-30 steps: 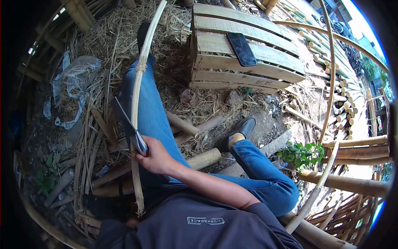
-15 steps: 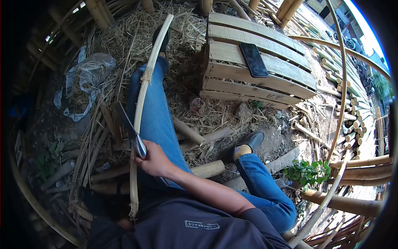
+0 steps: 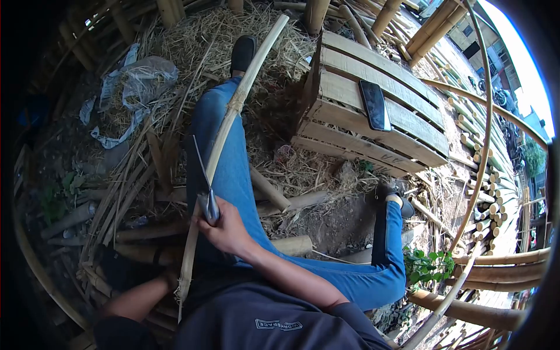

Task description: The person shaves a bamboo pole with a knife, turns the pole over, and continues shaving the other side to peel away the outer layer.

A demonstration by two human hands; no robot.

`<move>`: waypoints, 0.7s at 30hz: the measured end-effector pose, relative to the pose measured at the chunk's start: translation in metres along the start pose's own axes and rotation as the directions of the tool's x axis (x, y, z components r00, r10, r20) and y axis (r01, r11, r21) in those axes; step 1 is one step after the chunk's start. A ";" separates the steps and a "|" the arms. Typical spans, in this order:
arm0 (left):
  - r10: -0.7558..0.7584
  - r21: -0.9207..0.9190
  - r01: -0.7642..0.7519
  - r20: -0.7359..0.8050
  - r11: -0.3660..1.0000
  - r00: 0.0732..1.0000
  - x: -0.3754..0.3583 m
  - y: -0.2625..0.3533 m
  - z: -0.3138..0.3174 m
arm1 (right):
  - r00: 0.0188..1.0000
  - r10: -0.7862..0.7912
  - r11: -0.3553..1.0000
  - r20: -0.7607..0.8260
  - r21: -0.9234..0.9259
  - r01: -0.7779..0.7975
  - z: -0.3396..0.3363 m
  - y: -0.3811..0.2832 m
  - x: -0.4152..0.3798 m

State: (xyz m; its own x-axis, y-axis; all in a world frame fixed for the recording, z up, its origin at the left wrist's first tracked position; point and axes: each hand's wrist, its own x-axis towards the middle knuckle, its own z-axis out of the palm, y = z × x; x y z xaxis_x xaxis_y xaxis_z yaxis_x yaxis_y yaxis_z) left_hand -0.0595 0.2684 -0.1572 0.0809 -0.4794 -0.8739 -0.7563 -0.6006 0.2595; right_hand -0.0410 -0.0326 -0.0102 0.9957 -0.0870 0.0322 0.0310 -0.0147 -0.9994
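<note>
A long pale bamboo strip (image 3: 223,134) with a knot partway along it slants over the leg in blue jeans, its lower end near my torso. My right hand (image 3: 224,232) is closed around the metallic handle of a knife (image 3: 208,209); the thin blade points up beside the strip, close to its surface. At the strip's lower end is my left hand (image 3: 169,281), in shadow, with its fingers hidden.
A slatted wooden crate (image 3: 344,102) with a phone (image 3: 374,105) on top stands ahead. Straw and a torn plastic bag (image 3: 146,79) lie at the left. Cut bamboo poles (image 3: 493,201) are piled at the right, near a leafy plant (image 3: 429,265).
The strip's far end has swung to the right, and my right hand with the knife sits slightly lower and further right. My left forearm has come into view. The right foot has moved right.
</note>
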 end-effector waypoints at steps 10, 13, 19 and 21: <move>-0.392 -0.740 -0.441 -0.655 0.508 0.647 -0.078 0.049 -0.147 | 1.000 -0.024 0.980 0.003 0.197 0.022 -0.011 -0.006 -0.042; -0.239 -0.748 -0.598 -0.661 0.286 0.712 -0.085 0.095 -0.125 | 0.999 0.005 0.982 0.042 0.191 -0.013 -0.023 -0.002 -0.058; -0.008 -0.586 -0.656 -0.749 0.477 0.663 -0.108 0.154 -0.150 | 0.997 0.001 0.827 -0.072 0.561 0.040 -0.040 -0.004 -0.100; 0.086 -0.554 -0.599 -0.689 0.578 0.720 -0.104 0.153 -0.155 | 0.983 -0.085 0.888 -0.165 0.435 0.150 -0.053 0.009 -0.117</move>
State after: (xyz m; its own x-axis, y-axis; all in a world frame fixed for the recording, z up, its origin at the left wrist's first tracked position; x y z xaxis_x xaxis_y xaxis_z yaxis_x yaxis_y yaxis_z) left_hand -0.0832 0.1269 0.0372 0.4408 -0.8374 -0.3233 -0.1259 -0.4144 0.9014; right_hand -0.1622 -0.0757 -0.0219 0.9614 -0.2481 0.1186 0.2145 0.4068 -0.8880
